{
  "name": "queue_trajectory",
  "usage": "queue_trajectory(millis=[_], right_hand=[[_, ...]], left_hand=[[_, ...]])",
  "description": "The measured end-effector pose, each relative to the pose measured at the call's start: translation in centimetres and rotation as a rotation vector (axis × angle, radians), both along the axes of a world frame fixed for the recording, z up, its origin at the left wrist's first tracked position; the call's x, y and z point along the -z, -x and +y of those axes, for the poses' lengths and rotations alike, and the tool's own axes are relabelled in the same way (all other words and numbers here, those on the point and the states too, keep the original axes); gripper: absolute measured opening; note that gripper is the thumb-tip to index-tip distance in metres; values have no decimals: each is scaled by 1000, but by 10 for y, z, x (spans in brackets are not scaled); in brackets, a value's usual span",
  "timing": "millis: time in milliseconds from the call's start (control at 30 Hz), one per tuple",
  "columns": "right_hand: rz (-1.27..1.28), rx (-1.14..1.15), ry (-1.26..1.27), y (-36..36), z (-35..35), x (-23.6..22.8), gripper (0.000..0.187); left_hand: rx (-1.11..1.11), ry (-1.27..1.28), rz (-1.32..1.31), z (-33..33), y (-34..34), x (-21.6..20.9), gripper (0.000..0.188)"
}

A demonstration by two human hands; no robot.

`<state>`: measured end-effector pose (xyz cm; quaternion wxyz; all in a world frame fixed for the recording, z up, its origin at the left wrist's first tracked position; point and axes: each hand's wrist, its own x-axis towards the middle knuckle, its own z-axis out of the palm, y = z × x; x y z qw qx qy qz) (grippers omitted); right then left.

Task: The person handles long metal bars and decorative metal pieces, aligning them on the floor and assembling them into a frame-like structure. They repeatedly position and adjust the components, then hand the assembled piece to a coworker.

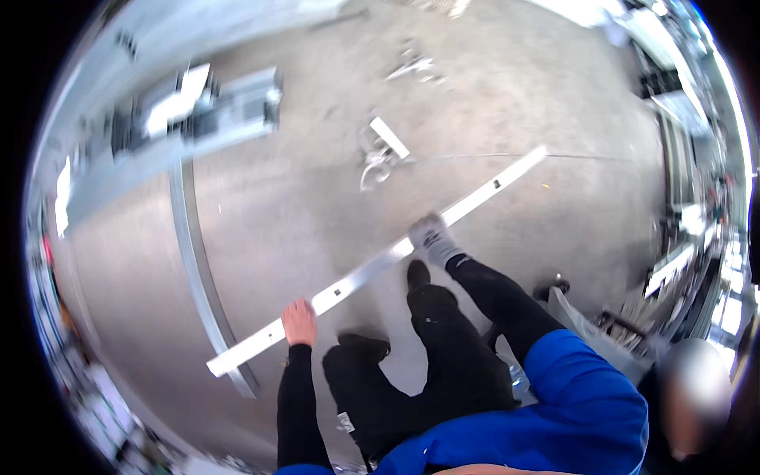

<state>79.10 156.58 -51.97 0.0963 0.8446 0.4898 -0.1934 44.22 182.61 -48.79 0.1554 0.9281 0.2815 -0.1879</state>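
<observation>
A long, straight, pale metal bar (pixel 368 274) with a few small dark square holes runs slantwise in front of my legs, from lower left to upper right. My left hand (pixel 299 322), bare, is closed around it near its lower-left end. Farther along, past the middle, my right hand (pixel 431 239) in a grey glove grips the same bar. The bar's lower-left end overlaps a grey metal beam (pixel 190 245) in view; whether they touch I cannot tell.
Two small stands, one with a white piece (pixel 389 138) on it, are on the concrete floor ahead. A grey metal frame (pixel 253 103) is at the far left. At right are a grey bin (pixel 598 336), a person (pixel 673 396) and racks holding metal parts (pixel 673 269).
</observation>
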Motion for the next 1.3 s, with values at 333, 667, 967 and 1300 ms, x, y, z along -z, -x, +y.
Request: queue_trajectory(millis=[333, 667, 967, 1300], right_hand=[[-305, -68, -576, 5, -35, -428, 4], [-468, 85, -1278, 126, -69, -612, 23], [-189, 1126, -1214, 306, -135, -559, 21], [47, 2259, -765, 533, -288, -390, 45]], left_hand=[[-4, 182, -165, -22, -16, -243, 46], [334, 497, -380, -32, -114, -244, 34], [567, 840, -546, -119, -194, -289, 41], [702, 1130, -495, -358, -250, -405, 41]])
